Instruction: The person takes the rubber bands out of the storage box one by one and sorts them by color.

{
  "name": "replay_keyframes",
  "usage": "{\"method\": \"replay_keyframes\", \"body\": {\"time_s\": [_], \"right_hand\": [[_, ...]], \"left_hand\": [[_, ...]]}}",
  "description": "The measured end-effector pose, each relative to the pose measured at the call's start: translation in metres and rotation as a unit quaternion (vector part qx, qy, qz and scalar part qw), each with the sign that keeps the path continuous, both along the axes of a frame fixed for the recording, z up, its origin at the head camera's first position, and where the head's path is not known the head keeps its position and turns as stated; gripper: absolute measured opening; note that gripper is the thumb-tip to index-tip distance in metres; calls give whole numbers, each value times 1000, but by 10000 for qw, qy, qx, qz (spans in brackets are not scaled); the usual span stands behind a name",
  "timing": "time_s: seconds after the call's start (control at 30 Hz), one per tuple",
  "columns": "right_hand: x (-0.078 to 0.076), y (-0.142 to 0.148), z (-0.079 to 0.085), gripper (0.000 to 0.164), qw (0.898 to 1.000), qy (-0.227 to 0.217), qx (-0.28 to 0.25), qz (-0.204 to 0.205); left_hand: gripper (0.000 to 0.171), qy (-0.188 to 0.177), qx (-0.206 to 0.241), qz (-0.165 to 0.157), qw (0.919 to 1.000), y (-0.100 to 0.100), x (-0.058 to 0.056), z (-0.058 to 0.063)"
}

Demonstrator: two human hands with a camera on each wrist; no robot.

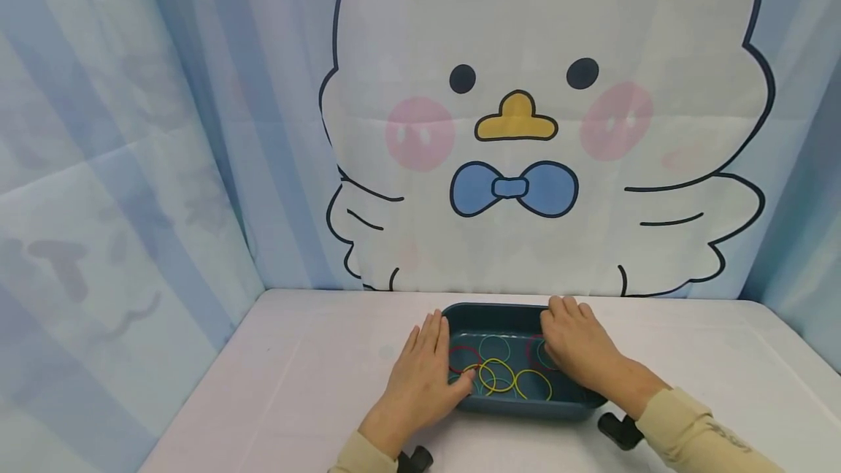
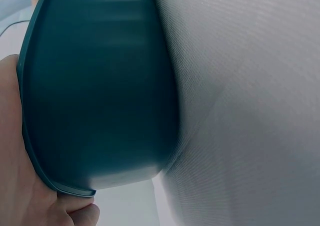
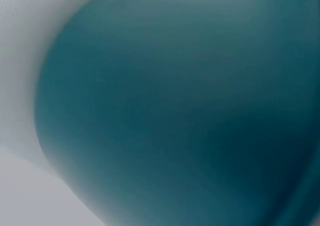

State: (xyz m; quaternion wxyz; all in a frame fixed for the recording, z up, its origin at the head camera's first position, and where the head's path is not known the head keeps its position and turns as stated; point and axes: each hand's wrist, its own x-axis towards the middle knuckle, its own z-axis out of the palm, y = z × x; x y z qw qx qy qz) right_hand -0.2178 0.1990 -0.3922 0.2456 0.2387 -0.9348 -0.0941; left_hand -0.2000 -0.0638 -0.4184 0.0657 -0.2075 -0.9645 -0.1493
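A dark teal rectangular tray stands on the table with several thin coloured rings, seemingly rubber bands, lying in it. Among them are a yellow ring, a red ring and a green ring. My left hand holds the tray's left side, its fingers along the rim and its thumb over the inner edge. At the other end my right hand grips the right rim with curled fingers, covering part of some rings. The tray's outer wall fills much of the left wrist view; the right wrist view is blurred.
A white-covered table lies under the tray. Behind it hangs a curtain printed with a cartoon bird, and blue-striped cloth closes the left side. Black wrist mounts sit beneath the sleeves.
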Motion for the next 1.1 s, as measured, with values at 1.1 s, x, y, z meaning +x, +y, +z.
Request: {"method": "replay_keyframes", "body": {"time_s": [1.1], "right_hand": [[15, 51, 42, 33, 9993, 293, -33, -219]], "left_hand": [[86, 21, 42, -21, 10000, 0, 0, -2]]}}
